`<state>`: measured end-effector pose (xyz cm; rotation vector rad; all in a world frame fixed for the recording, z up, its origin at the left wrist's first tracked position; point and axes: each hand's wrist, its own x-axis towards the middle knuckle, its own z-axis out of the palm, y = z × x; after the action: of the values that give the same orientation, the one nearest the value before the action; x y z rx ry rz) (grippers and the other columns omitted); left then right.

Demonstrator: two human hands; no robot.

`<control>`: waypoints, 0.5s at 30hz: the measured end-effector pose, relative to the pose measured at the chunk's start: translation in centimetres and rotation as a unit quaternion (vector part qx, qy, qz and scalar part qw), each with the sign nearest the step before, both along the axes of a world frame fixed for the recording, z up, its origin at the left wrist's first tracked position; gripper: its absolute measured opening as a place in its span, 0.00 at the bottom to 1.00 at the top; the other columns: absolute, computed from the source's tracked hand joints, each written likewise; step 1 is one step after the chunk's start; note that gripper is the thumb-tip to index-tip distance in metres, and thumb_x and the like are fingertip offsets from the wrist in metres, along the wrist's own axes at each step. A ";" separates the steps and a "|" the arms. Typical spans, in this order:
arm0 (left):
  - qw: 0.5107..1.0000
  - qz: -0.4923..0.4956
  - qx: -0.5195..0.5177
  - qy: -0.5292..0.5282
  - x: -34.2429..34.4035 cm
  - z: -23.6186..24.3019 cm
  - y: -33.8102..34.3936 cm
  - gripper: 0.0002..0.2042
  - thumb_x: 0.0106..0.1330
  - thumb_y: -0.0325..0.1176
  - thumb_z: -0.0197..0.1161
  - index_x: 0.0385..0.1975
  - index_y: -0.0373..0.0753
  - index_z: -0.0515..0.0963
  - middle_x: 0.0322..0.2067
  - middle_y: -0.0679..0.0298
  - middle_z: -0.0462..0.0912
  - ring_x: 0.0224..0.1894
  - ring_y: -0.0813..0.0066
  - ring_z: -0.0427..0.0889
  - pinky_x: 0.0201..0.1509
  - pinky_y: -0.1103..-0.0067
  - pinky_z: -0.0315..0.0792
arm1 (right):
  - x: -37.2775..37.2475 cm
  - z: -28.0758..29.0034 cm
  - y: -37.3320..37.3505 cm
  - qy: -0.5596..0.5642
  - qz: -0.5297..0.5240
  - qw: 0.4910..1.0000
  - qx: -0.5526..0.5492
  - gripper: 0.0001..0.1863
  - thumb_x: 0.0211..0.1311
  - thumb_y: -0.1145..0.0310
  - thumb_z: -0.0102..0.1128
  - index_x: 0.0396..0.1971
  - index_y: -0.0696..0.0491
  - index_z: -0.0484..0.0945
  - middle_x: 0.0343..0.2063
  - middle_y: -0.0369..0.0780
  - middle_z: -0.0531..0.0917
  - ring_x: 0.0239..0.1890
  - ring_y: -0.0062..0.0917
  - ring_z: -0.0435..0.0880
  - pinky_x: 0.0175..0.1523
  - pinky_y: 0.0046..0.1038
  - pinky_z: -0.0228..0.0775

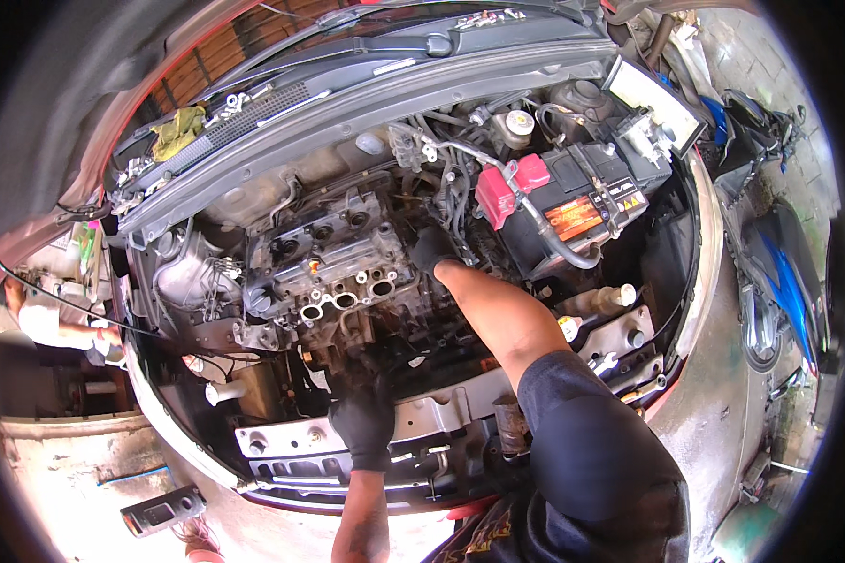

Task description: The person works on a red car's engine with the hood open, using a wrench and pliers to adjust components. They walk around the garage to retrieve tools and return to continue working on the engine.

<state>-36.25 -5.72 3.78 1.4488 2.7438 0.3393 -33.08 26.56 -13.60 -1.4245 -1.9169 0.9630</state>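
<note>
Black gloves (pixel 371 433) cover both hands of a person leaning over the open front of a red car, where a dark, grimy engine (pixel 333 246) sits left of centre in the bay. The left hand (pixel 362 418) reaches over the silver crossmember (pixel 453 411) to the engine's lower front, below a row of open oval ports (pixel 345 300); its fingers blur into the dark parts, and whether they grip anything cannot be told. The right hand (pixel 433 251) is at the engine's right end, beside a bundle of hoses (pixel 455 192), its fingers hidden and its grasp likewise unclear. To the right stands the battery (pixel 577 192), a red cover (pixel 512 190) at its left end and a grey pipe (pixel 556 236) across its front. A wrench (pixel 606 364) lies near the bay's front right corner. Along the base of the windscreen rest a yellowish rag (pixel 176 133) and loose metal tools (pixel 239 105). At far left, another person (pixel 54 319) is partly in view; at far right stands a blue and black motorcycle (pixel 787 286).
</note>
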 end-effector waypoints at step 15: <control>0.998 -0.026 -0.048 -0.001 -0.7 -0.6 -0.6 0.33 0.65 0.50 0.64 0.68 0.42 0.69 0.64 0.51 0.74 0.45 0.54 0.86 0.40 0.61 0.80 | -2.3 -5.4 5.0 0.041 0.046 0.995 -0.083 0.24 0.61 0.62 0.57 0.56 0.56 0.76 0.57 0.53 0.77 0.59 0.46 0.78 0.62 0.41 0.70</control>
<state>-36.94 -6.33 3.22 1.4922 2.6733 0.2041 -35.41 31.54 -18.97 -1.3738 -1.8934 1.2309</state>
